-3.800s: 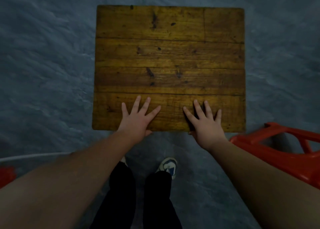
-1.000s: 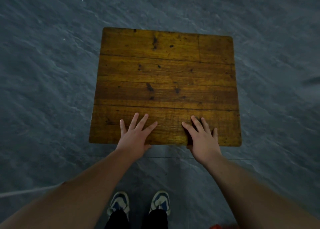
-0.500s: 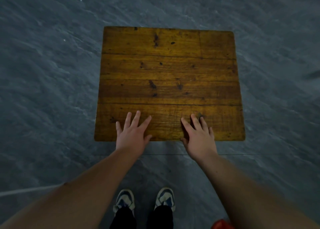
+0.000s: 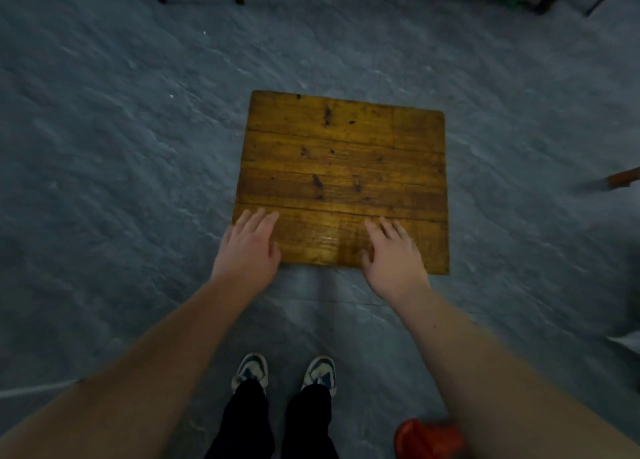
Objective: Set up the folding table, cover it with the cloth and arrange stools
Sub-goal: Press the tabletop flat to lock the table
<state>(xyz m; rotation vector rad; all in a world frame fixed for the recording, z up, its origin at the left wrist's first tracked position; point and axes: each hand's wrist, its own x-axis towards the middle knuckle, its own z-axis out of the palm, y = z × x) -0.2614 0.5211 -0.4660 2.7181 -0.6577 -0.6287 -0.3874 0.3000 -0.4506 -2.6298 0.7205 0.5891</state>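
On a grey stone-patterned floor (image 4: pixel 104 181), a square yellow-brown planked wooden tabletop (image 4: pixel 343 167) stands before a person whose 2 hands lie flat on its near edge, left hand (image 4: pixel 247 250) and right hand (image 4: pixel 393 259) apart, fingers straight; a red plastic stool (image 4: pixel 427 439) sits behind.

Folding table (image 4: pixel 343 178): square wooden top, yellow-brown varnished planks running left-right, dark knots and stains scattered across them, a glossy highlight near the front edge. Top faces up, level, standing on grey stone floor, legs hidden beneath it. Corners slightly rounded. No cloth on it. Sits centre frame, straight ahead of the person's feet, slightly rotated so its far left corner reaches furthest back. Red plastic stool (image 4: pixel 427 438): only a small part shows at the bottom edge, right of the feet, well apart from the table; pose unclear.
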